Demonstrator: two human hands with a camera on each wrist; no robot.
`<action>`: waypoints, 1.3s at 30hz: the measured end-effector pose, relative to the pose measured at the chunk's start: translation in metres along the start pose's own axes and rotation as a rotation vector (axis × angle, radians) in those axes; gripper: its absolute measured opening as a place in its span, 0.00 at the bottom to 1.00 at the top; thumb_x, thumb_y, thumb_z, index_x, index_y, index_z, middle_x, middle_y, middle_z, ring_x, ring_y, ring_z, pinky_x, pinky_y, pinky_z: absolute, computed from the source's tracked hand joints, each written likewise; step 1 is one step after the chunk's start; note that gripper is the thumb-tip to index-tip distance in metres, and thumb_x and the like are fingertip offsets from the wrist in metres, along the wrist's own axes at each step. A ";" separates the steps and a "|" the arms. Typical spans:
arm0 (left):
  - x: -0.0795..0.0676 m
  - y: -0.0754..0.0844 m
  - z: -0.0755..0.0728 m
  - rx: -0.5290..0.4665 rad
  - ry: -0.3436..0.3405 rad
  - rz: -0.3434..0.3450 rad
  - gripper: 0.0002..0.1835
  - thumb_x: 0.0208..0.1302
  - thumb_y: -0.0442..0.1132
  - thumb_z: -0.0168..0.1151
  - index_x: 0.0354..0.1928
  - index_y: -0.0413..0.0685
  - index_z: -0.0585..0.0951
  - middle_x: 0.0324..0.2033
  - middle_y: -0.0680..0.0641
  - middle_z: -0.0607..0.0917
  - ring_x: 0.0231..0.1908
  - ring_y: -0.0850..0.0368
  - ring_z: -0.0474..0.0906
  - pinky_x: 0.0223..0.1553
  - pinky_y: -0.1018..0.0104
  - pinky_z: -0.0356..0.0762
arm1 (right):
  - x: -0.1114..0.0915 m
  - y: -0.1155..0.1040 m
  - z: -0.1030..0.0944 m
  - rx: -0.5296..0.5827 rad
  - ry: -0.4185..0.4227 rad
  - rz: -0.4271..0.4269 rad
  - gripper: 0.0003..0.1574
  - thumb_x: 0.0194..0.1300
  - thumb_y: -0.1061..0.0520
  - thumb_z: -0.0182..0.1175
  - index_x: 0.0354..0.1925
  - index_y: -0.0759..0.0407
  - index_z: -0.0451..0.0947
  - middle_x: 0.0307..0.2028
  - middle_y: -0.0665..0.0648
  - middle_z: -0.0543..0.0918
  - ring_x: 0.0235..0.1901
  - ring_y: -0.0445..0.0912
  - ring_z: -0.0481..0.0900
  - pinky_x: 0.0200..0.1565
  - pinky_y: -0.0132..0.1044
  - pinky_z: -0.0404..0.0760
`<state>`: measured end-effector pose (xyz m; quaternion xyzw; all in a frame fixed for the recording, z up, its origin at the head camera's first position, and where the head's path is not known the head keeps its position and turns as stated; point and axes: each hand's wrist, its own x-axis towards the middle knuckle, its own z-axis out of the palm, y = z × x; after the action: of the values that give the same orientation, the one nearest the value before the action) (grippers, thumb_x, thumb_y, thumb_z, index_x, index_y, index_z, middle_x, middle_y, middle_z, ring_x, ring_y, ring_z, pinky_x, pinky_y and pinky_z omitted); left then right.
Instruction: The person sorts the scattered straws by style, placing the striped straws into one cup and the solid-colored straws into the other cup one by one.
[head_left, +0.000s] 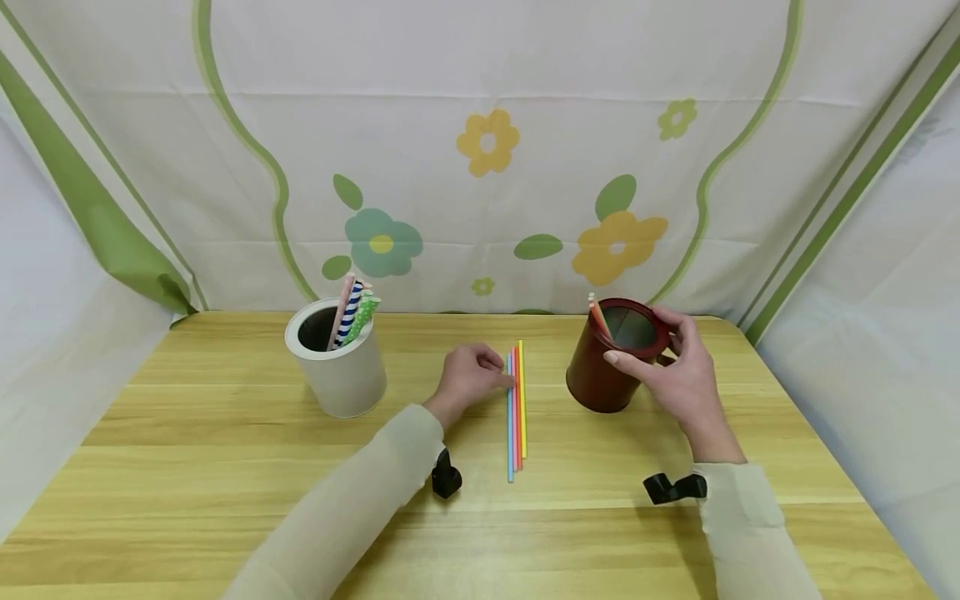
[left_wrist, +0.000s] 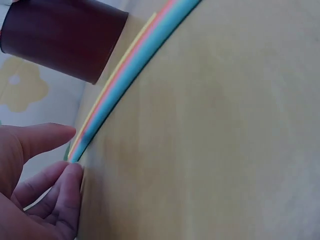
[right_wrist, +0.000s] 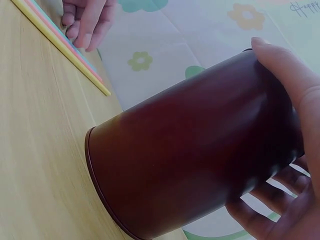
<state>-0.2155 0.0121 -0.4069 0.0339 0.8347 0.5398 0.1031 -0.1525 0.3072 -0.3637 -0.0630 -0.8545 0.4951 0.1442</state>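
Observation:
Several thin coloured straws (head_left: 518,417), blue, pink and yellow among them, lie side by side on the table. At their far part is my left hand (head_left: 471,377), with the thumb at the straws. In the left wrist view, a gap shows between the thumb (left_wrist: 55,136) and the fingers, with the straws' far ends by it. My right hand (head_left: 684,375) grips the dark red canister (head_left: 606,379) near its rim, thumb on the near side and fingers round the far right. A few orange and white straws (head_left: 598,317) lean inside this canister, which stands on the table.
A white canister (head_left: 345,383) stands at the left with striped, dotted and pink straws (head_left: 352,312) leaning in it. The wooden table (head_left: 187,467) ends at the back against a flowered cloth (head_left: 487,67). Cloth also hangs at both sides. Black wrist devices (head_left: 447,477) sit on both sleeves.

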 end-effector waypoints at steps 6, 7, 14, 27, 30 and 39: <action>-0.002 0.000 0.012 0.061 0.050 0.027 0.12 0.58 0.38 0.83 0.37 0.42 0.88 0.31 0.48 0.85 0.32 0.56 0.76 0.36 0.68 0.75 | 0.000 0.000 -0.001 -0.009 0.004 -0.004 0.60 0.60 0.46 0.82 0.81 0.46 0.60 0.74 0.57 0.74 0.64 0.44 0.75 0.48 0.18 0.78; -0.001 0.001 0.013 0.071 0.060 0.021 0.11 0.59 0.38 0.83 0.36 0.42 0.88 0.31 0.48 0.85 0.32 0.56 0.76 0.36 0.68 0.75 | 0.000 0.000 -0.001 -0.006 0.005 -0.005 0.60 0.60 0.46 0.83 0.81 0.45 0.61 0.74 0.57 0.75 0.64 0.44 0.75 0.48 0.18 0.78; -0.001 0.008 0.018 0.126 0.097 -0.067 0.11 0.60 0.40 0.82 0.32 0.46 0.86 0.33 0.48 0.87 0.34 0.54 0.80 0.35 0.65 0.77 | -0.001 0.002 0.000 0.001 0.007 -0.002 0.60 0.60 0.47 0.83 0.81 0.46 0.60 0.74 0.55 0.74 0.64 0.43 0.75 0.48 0.18 0.78; 0.000 0.017 0.021 0.133 0.087 -0.174 0.10 0.64 0.40 0.78 0.29 0.46 0.86 0.31 0.48 0.88 0.28 0.57 0.79 0.27 0.67 0.75 | -0.001 0.005 0.001 0.007 0.010 -0.016 0.61 0.61 0.48 0.82 0.82 0.46 0.59 0.75 0.57 0.74 0.65 0.44 0.74 0.46 0.17 0.78; 0.001 0.017 0.021 0.144 0.090 -0.179 0.12 0.65 0.41 0.77 0.26 0.46 0.85 0.28 0.49 0.87 0.26 0.58 0.77 0.25 0.66 0.73 | -0.001 0.005 0.001 0.009 0.007 -0.014 0.61 0.61 0.48 0.82 0.82 0.46 0.59 0.75 0.57 0.74 0.65 0.45 0.74 0.46 0.18 0.78; 0.015 0.004 0.025 0.146 0.104 -0.166 0.15 0.64 0.42 0.76 0.21 0.48 0.85 0.22 0.50 0.85 0.23 0.57 0.77 0.23 0.64 0.74 | 0.000 0.003 0.002 -0.004 0.007 -0.016 0.61 0.61 0.46 0.82 0.82 0.46 0.59 0.75 0.56 0.75 0.65 0.45 0.75 0.46 0.18 0.78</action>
<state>-0.2247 0.0386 -0.4152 -0.0561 0.8761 0.4681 0.1014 -0.1532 0.3076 -0.3673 -0.0583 -0.8555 0.4920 0.1508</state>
